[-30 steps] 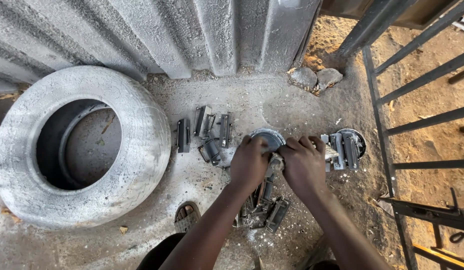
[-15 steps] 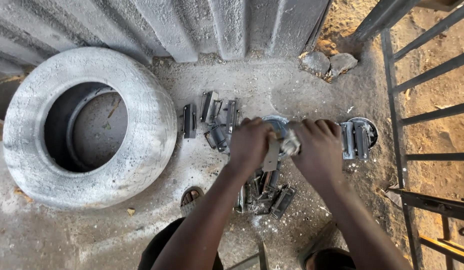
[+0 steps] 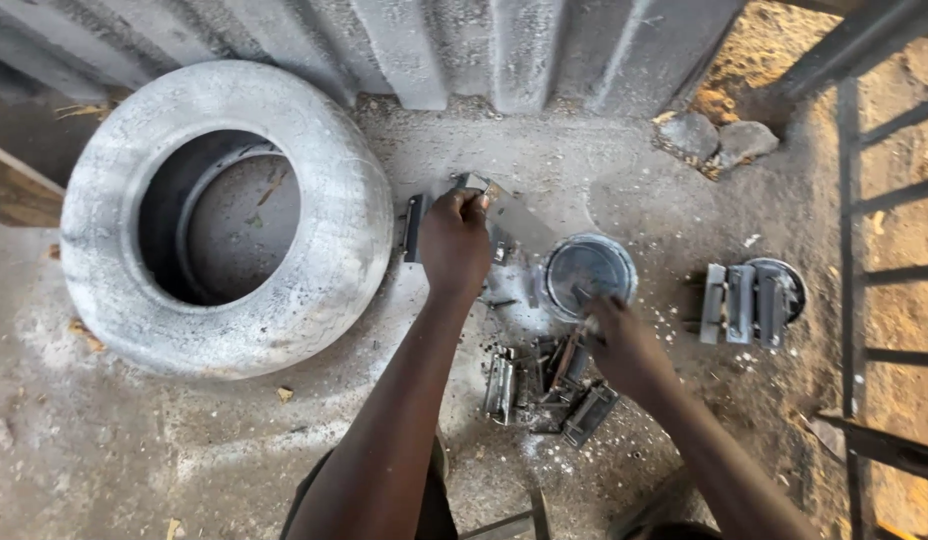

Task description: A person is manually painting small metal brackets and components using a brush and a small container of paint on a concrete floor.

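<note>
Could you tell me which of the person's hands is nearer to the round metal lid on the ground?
The right hand. Its fingertips touch the near edge of the round lid. The left hand is off to the lid's left, gripping a flat metal piece.

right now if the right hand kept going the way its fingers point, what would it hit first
Most likely the round metal lid: the right hand points up-left with its fingertips at the lid's lower rim. Whether they already touch it is unclear from this view.

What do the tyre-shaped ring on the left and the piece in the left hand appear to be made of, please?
The tyre-shaped ring looks like a dust-coated tyre or cast concrete; its grey, chalky, matte skin leaves that open. The flat piece in the left hand seems bare metal: silvery, straight-edged, faintly shiny.
</note>
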